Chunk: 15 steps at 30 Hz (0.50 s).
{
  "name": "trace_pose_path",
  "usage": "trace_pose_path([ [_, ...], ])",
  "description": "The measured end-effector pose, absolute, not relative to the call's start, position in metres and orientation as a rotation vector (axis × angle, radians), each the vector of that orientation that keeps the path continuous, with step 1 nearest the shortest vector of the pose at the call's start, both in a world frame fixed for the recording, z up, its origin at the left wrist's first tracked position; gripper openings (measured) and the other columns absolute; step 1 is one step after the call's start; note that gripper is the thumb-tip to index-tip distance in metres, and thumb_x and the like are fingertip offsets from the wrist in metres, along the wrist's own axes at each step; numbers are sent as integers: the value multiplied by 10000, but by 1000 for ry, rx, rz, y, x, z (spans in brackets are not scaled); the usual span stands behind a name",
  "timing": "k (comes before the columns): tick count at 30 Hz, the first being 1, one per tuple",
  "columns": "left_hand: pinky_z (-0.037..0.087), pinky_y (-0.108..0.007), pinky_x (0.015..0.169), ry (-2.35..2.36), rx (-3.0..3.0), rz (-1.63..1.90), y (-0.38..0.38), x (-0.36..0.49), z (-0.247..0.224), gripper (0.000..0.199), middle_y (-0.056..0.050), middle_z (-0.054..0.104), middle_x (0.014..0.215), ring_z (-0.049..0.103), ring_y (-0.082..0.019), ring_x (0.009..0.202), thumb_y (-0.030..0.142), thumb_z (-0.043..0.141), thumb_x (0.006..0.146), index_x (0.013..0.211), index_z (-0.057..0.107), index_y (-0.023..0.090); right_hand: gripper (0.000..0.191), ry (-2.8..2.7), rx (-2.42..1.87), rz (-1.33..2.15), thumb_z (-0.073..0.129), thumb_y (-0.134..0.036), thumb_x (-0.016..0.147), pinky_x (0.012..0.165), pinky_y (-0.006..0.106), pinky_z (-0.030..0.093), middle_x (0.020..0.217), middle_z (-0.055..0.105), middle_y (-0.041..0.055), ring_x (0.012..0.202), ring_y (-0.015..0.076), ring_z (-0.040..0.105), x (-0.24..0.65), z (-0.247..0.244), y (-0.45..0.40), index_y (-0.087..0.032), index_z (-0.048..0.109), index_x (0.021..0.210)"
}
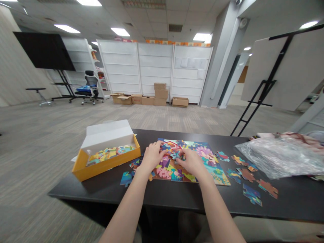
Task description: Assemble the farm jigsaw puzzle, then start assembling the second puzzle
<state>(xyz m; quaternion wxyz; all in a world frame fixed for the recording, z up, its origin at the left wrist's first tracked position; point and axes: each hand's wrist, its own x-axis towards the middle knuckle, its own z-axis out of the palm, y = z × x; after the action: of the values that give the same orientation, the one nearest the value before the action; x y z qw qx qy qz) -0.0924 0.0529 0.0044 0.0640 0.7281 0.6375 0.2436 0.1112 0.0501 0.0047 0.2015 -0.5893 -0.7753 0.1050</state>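
I'm reading the head camera, with the work in the lower middle of the frame. The partly built jigsaw puzzle (215, 172) lies on the black table (83, 192), its lower right corner near the table's front edge. My left hand (152, 156) is curled, its fingertips down on the puzzle's upper left area; I cannot tell if it grips anything. My right hand (191, 163) is closed in a pinch, its fingertips (182, 158) on a blue jigsaw piece (175, 155) at the puzzle's middle, just beside the left fingers.

Left of the puzzle, the yellow box (111, 168) sits open and angled, its corner overhanging the table's left edge, with loose pieces (110, 154) inside. A narrow strip of table separates it from the puzzle. A blue loose piece (126, 178) lies near my left wrist.

To the right, scattered pieces (251, 195) leave a modest gap beside the puzzle. Beyond them, a crumpled plastic bag (278, 158) runs to the frame's right edge.
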Motion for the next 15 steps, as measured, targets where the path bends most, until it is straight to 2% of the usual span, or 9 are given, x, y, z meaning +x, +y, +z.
trace_pose_path([
  [3, 478, -372, 974, 1877, 2069, 985, 47, -103, 13, 322, -97, 696, 1192, 634, -243, 1113, 281, 612, 912, 1219, 577, 194, 149, -2099, -1659, 297, 661, -357, 818, 620, 267, 328, 850, 710, 42, 760, 187, 611, 117, 6, 50, -212, 670, 847],
  [6, 516, -351, 912, 1802, 1912, 1125, 31, -120, 23, 318, -84, 708, 1169, 665, -222, 1032, 314, 633, 889, 1181, 592, 194, 172, -2041, -1705, 302, 651, -382, 820, 606, 268, 322, 795, 703, 36, 715, 186, 611, 124, 8, 50, -214, 675, 844],
  [10, 522, -347, 841, 1834, 1940, 976, 7, -142, 34, 384, -77, 718, 1151, 681, -222, 950, 398, 638, 874, 1209, 600, 215, 171, -2007, -1698, 281, 640, -382, 822, 619, 270, 341, 798, 706, 34, 717, 189, 618, 125, 12, 49, -213, 664, 837],
  [15, 505, -341, 797, 2072, 1928, 793, -9, -162, 39, 448, -84, 739, 1094, 691, -266, 1026, 416, 642, 861, 1261, 585, 222, 131, -2118, -1633, 222, 649, -343, 822, 661, 273, 365, 858, 718, 42, 792, 199, 631, 109, 13, 49, -213, 666, 812],
])
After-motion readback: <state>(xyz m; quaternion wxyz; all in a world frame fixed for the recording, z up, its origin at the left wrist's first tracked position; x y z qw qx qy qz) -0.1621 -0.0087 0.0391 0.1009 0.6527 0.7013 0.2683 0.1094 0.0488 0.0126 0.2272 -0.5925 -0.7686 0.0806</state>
